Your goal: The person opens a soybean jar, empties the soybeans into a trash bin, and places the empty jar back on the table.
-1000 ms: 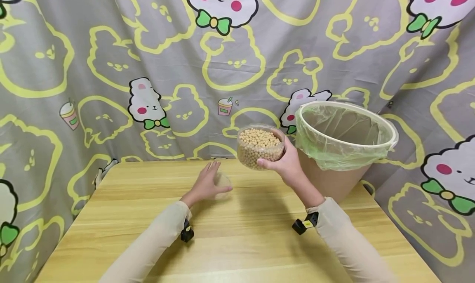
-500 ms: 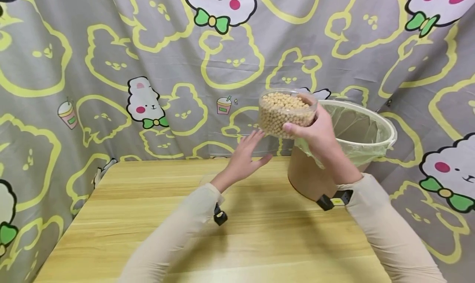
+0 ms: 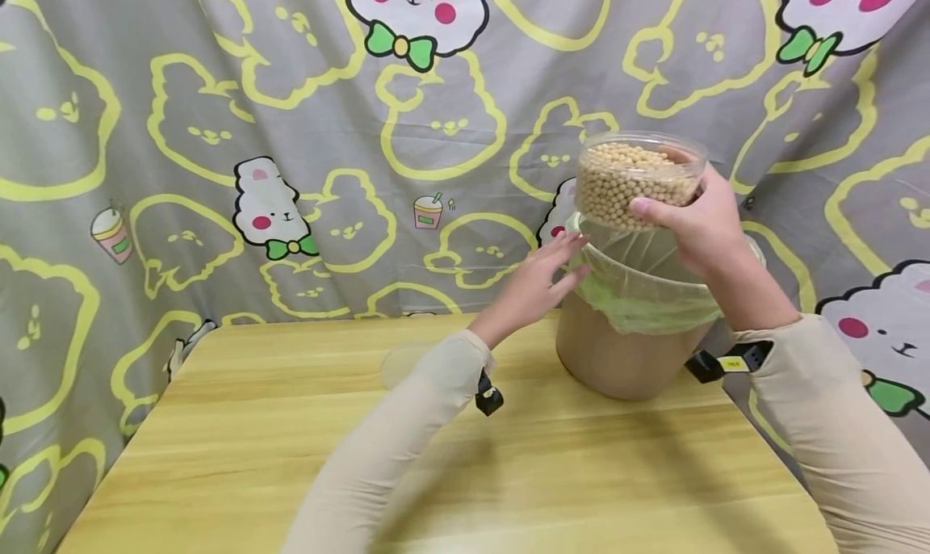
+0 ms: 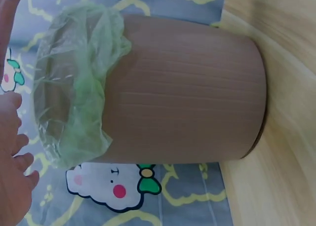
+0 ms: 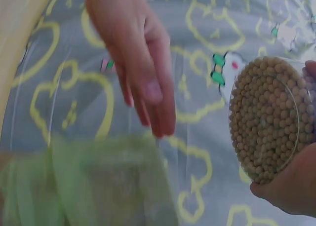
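Note:
My right hand (image 3: pixel 712 223) grips a clear round plastic tub (image 3: pixel 632 203), its thumb on the near side. Round beige soybeans (image 3: pixel 628 157) fill it most of the way; the tub is held up over the mouth of the bin, slightly tilted. Brown and round, the bin (image 3: pixel 625 360) has a thin green bag (image 3: pixel 639 312) folded over its rim. My left hand (image 3: pixel 534 287) reaches out with fingers extended by the left side of that rim, holding nothing. In the right wrist view the tub (image 5: pixel 266 120) is seen from below, with the left hand (image 5: pixel 140 68) hanging beside it.
A clear round lid (image 3: pixel 400 364) lies on the wooden table (image 3: pixel 291 425), partly behind the left sleeve. Close behind the table hangs a grey patterned curtain (image 3: pixel 327 102). The bin stands at the table's back right.
The right hand has carried the tub up and rightward over the bin. After leaving the clear lid on the table, the left hand has moved right, to the bin's rim.

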A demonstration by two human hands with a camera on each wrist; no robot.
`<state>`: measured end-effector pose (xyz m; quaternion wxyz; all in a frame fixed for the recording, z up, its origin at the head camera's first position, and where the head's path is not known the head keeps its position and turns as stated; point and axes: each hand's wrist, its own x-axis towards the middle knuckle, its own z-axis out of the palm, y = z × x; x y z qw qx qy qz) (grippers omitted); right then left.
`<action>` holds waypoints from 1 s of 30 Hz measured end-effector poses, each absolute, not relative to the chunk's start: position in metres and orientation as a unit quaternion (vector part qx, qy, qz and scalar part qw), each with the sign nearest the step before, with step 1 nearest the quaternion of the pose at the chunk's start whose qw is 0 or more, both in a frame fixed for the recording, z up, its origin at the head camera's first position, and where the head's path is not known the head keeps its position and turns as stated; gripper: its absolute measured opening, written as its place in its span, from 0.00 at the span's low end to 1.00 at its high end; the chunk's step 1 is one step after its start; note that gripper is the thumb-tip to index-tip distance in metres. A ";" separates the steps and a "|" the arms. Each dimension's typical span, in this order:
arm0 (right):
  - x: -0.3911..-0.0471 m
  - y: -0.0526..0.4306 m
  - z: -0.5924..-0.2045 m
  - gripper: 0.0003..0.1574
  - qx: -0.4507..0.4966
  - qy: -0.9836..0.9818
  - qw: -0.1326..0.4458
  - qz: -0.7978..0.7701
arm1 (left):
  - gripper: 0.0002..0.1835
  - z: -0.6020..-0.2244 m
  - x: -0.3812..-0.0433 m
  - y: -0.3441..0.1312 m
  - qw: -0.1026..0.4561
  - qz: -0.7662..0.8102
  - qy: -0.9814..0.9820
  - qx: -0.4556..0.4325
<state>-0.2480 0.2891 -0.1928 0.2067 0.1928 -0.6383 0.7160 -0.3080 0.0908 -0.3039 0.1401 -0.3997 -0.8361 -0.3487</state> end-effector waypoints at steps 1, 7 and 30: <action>-0.249 0.294 -0.193 0.41 0.186 -0.648 0.208 0.709 | 0.29 -0.304 -0.309 0.093 0.135 -0.342 -0.838 -0.403; -0.254 0.326 -0.198 0.45 0.124 -0.714 0.219 0.654 | 0.28 -0.306 -0.311 0.104 0.133 -0.288 -0.856 -0.408; -0.277 0.413 -0.200 0.63 -0.008 -0.912 0.271 0.308 | 0.19 -0.288 -0.322 0.122 0.220 -0.293 -0.859 -0.357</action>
